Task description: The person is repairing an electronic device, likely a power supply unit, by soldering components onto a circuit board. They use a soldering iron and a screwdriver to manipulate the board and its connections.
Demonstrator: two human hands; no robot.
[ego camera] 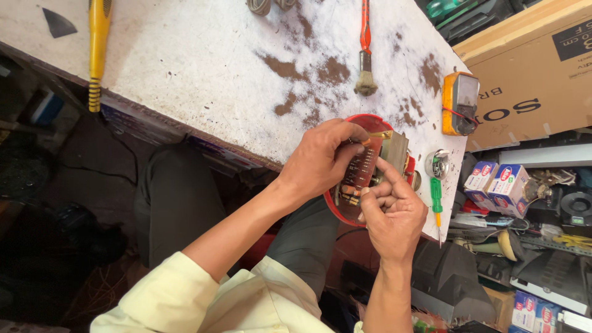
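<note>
1. The left hand (pixel 320 161) is closed around the top of a small circuit board (pixel 359 169), thumb and fingers pinched on its upper edge. The right hand (pixel 392 208) has its fingers curled against the board's lower end, one fingertip raised toward a metal part (pixel 394 148) fixed to the board; it is clamped on the board from below.
2. The board sits over a round red housing (pixel 345 213) that overhangs the near edge of the white workbench (pixel 185 68), just above the person's lap.
3. Around it: a green screwdriver (pixel 436 200) and a small round metal piece (pixel 437 163) just beside the right hand, an orange meter (pixel 460 103) further along the bench, a small brush with an orange handle (pixel 365 61), and a yellow tool (pixel 97 46) well apart at the far side. Brown patches mark the bench top.
4. What could go wrong, as I judge it: the housing rests partly off the bench, so a hard pull on the board could tip it into the lap. Pressure from the fingertips on the small upright parts could bend them. The screwdriver lies close to the bench edge and an elbow or wrist could knock it off.
</note>
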